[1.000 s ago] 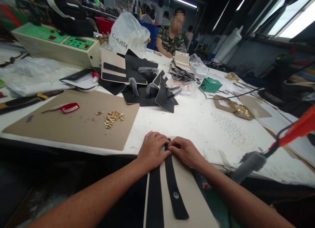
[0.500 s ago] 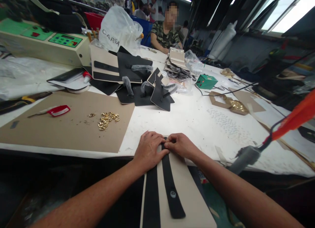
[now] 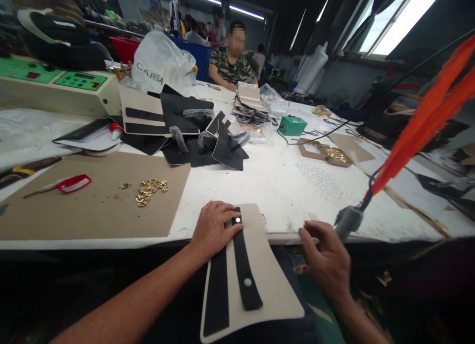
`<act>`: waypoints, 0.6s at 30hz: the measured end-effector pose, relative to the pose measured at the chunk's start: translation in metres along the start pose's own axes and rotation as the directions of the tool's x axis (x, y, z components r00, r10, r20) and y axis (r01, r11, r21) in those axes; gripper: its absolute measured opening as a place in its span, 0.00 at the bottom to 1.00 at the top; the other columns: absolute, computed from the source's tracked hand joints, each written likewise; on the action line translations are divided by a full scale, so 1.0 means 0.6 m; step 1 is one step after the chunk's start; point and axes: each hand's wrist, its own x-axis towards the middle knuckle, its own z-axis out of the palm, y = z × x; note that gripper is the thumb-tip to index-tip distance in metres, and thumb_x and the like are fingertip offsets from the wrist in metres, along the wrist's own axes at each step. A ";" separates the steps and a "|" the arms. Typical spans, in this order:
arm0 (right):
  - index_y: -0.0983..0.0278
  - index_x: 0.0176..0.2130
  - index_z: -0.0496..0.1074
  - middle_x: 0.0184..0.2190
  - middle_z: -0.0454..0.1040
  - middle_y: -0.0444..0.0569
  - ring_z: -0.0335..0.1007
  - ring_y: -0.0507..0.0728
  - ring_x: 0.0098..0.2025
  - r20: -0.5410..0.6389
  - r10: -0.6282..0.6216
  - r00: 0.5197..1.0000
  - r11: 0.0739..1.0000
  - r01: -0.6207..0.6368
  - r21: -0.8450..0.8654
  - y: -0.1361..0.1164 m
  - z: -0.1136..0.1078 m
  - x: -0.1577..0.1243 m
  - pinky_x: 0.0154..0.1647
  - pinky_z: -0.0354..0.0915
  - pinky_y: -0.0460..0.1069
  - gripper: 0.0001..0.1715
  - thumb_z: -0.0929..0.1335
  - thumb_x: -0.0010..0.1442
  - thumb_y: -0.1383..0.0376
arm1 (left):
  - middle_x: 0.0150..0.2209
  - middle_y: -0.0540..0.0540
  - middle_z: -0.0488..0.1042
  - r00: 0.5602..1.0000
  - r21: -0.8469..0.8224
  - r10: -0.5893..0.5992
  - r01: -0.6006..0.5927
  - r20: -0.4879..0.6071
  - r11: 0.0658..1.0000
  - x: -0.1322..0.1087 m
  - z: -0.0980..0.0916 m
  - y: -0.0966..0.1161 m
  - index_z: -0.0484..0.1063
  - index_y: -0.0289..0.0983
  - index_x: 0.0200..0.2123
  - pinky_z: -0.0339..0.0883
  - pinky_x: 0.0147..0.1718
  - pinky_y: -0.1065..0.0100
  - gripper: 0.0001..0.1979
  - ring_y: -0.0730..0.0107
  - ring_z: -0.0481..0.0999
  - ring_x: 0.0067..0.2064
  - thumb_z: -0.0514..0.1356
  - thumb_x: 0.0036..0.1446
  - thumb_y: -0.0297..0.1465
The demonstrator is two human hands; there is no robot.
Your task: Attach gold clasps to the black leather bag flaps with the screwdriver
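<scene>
1. Left hand: lies palm-down on the far end of the beige panel, at the near edge of the surface. Its grip is slack, with the fingers flat and clasping nothing. The fingertips touch the black strap just beside its upper snap.
2. Right hand: in the air off the near edge, well apart from the panel's strap. The grip is loose and empty, fingers half-curled, near the grey handle of an orange cord.
3. Beige panel: its far end rests on the near edge of the surface, and the rest overhangs toward the person. The black strap runs along its middle with a second snap lower down. A wider black band lies along its left side.
4. Hard to make out: the top of the black band is under the left hand. The panel's near left corner merges with the dark below. Where the orange cord ends is cut off at the picture's right.
5. Change from half a second before: the right hand was pinching the strap's top end against the left hand and has come away to the right. The upper snap, covered then, now shows.
6. Elsewhere on the surface: a brown card sheet toward the near left corner carries a heap of gold fittings and a red-handled tool.
</scene>
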 end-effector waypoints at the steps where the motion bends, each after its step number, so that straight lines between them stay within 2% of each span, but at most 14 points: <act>1: 0.61 0.46 0.76 0.44 0.77 0.51 0.76 0.60 0.42 -0.112 0.023 0.993 0.997 -0.031 -0.069 0.019 -0.030 -0.009 0.50 0.70 0.56 0.19 0.73 0.64 0.51 | 0.51 0.48 0.82 1.000 0.002 0.004 -0.004 0.006 1.000 0.001 0.001 -0.001 0.84 0.46 0.45 0.65 0.58 0.47 0.12 0.53 0.75 0.54 0.73 0.56 0.35; 3: 0.62 0.53 0.74 0.48 0.77 0.54 0.76 0.63 0.44 -0.288 0.121 0.950 0.973 -0.171 -0.156 0.060 -0.075 -0.016 0.51 0.70 0.58 0.30 0.75 0.60 0.47 | 0.51 0.48 0.82 1.000 0.012 0.012 -0.012 0.017 1.000 0.002 0.003 -0.005 0.84 0.46 0.46 0.65 0.58 0.47 0.12 0.53 0.75 0.55 0.73 0.57 0.36; 4: 0.63 0.57 0.72 0.51 0.76 0.56 0.76 0.64 0.45 -0.332 0.189 0.924 0.955 -0.252 -0.158 0.080 -0.088 -0.014 0.51 0.70 0.59 0.37 0.76 0.57 0.45 | 0.52 0.48 0.82 1.000 0.021 0.015 -0.015 0.021 1.000 0.002 0.004 -0.007 0.84 0.46 0.46 0.65 0.58 0.47 0.12 0.53 0.75 0.55 0.72 0.57 0.37; 5: 0.64 0.60 0.70 0.54 0.75 0.57 0.76 0.65 0.46 -0.341 0.263 0.903 0.933 -0.328 -0.148 0.099 -0.096 -0.008 0.51 0.70 0.60 0.44 0.76 0.55 0.43 | 0.52 0.48 0.82 1.000 0.032 0.017 -0.018 0.022 0.999 0.002 0.006 -0.008 0.84 0.47 0.46 0.65 0.58 0.47 0.12 0.52 0.75 0.55 0.72 0.57 0.37; 7: 0.67 0.63 0.68 0.55 0.75 0.61 0.75 0.68 0.48 -0.287 0.374 0.882 0.888 -0.429 -0.164 0.133 -0.097 0.011 0.52 0.70 0.61 0.53 0.75 0.51 0.39 | 0.52 0.48 0.82 1.000 0.051 0.022 -0.023 0.019 0.998 0.002 0.008 -0.010 0.84 0.46 0.46 0.65 0.58 0.47 0.13 0.51 0.75 0.56 0.72 0.57 0.37; 9: 0.69 0.58 0.72 0.50 0.77 0.62 0.75 0.71 0.48 -0.210 0.422 0.882 0.849 -0.466 -0.249 0.158 -0.089 0.034 0.53 0.67 0.63 0.51 0.73 0.49 0.36 | 0.52 0.48 0.82 0.999 0.056 0.025 -0.026 0.020 0.998 0.001 0.009 -0.010 0.84 0.46 0.46 0.65 0.58 0.47 0.13 0.51 0.75 0.56 0.72 0.57 0.37; 11: 0.69 0.48 0.76 0.44 0.79 0.63 0.74 0.74 0.48 -0.183 0.459 0.870 0.809 -0.494 -0.320 0.170 -0.081 0.055 0.54 0.66 0.65 0.44 0.71 0.49 0.36 | 0.52 0.48 0.82 1.000 0.047 0.024 -0.025 0.018 0.999 0.000 0.008 -0.009 0.84 0.46 0.46 0.66 0.58 0.47 0.13 0.52 0.75 0.55 0.72 0.57 0.37; 14: 0.67 0.40 0.77 0.36 0.80 0.62 0.74 0.76 0.48 -0.153 0.545 0.824 0.782 -0.566 -0.263 0.151 -0.070 0.072 0.52 0.65 0.66 0.35 0.71 0.51 0.38 | 0.52 0.49 0.82 1.000 0.026 0.009 -0.010 0.006 1.000 -0.002 0.008 -0.006 0.84 0.46 0.46 0.66 0.58 0.47 0.13 0.53 0.75 0.55 0.73 0.57 0.37; 15: 0.66 0.39 0.77 0.36 0.80 0.61 0.74 0.74 0.47 -0.129 0.547 0.827 0.802 -0.562 -0.202 0.133 -0.065 0.072 0.52 0.66 0.65 0.33 0.72 0.53 0.39 | 0.52 0.49 0.82 1.000 0.018 0.007 -0.007 0.003 1.000 -0.002 0.007 -0.005 0.84 0.46 0.46 0.65 0.58 0.47 0.13 0.53 0.75 0.55 0.73 0.56 0.37; 18: 0.64 0.37 0.77 0.37 0.79 0.54 0.77 0.65 0.41 -0.007 0.418 0.908 0.897 -0.411 0.159 0.049 -0.027 0.067 0.47 0.70 0.59 0.27 0.74 0.57 0.43 | 0.51 0.48 0.82 1.000 0.006 0.007 -0.007 0.002 1.000 -0.002 0.007 -0.003 0.84 0.45 0.45 0.65 0.59 0.46 0.13 0.52 0.75 0.54 0.73 0.56 0.38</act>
